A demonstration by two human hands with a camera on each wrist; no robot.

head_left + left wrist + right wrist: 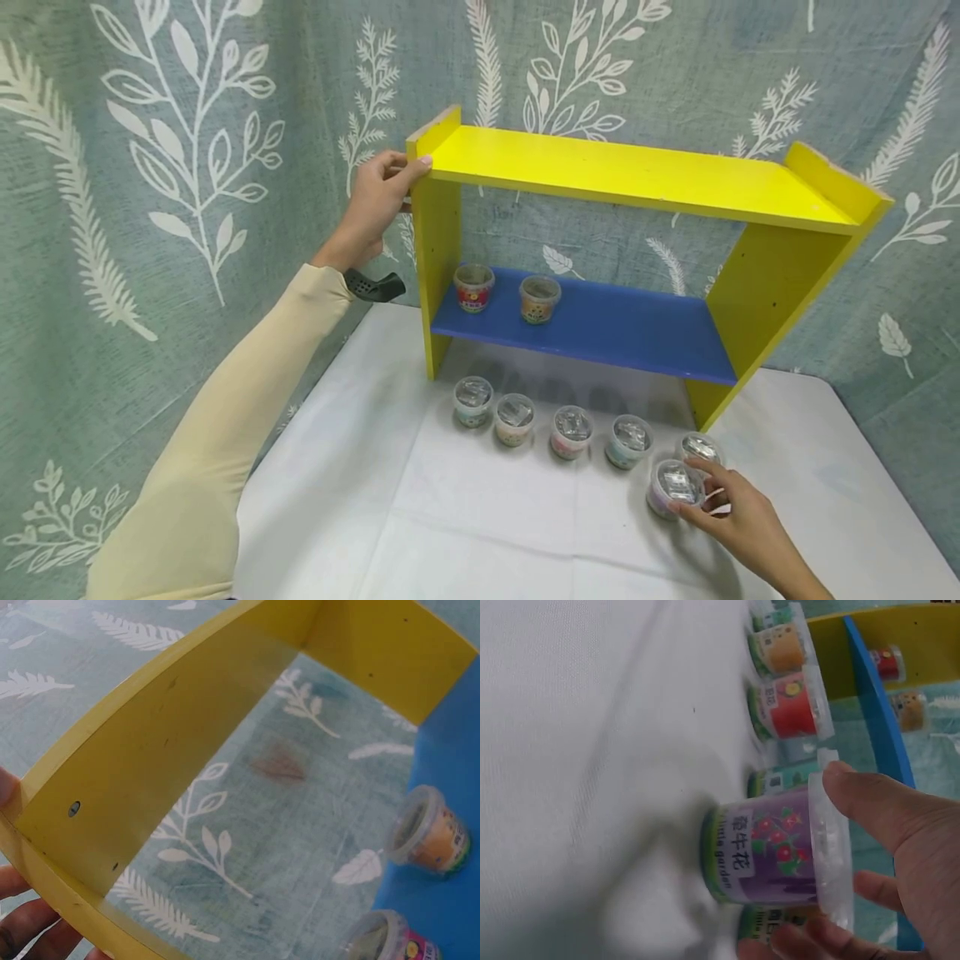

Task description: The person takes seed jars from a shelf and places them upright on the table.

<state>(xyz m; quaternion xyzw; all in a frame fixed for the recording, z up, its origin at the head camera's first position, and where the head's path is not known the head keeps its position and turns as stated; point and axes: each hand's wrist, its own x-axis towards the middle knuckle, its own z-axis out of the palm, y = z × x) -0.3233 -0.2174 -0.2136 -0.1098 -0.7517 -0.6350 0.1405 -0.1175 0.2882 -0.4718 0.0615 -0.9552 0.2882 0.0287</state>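
Observation:
My left hand (386, 187) grips the upper left corner of a yellow shelf unit (637, 171), thumb in front and fingers round the side panel. In the left wrist view, fingers (30, 926) show along the yellow edge. At the lower right, my right hand (738, 508) holds a small clear plastic cup (670, 493) by its rim between thumb and fingers. Its purple label (769, 844) carries red flowers and faces the right wrist camera. Whether its base touches the cloth I cannot tell. Right behind it stands another cup (699, 447), partly covered by the fingers.
Several similar cups with silvery contents, such as a red-labelled cup (572, 432), stand in a row before the unit. On the blue shelf board (637, 329) stand a red-labelled cup (473, 289) and an orange-labelled cup (538, 300). White cloth (480, 517) covers the table; patterned curtains hang behind.

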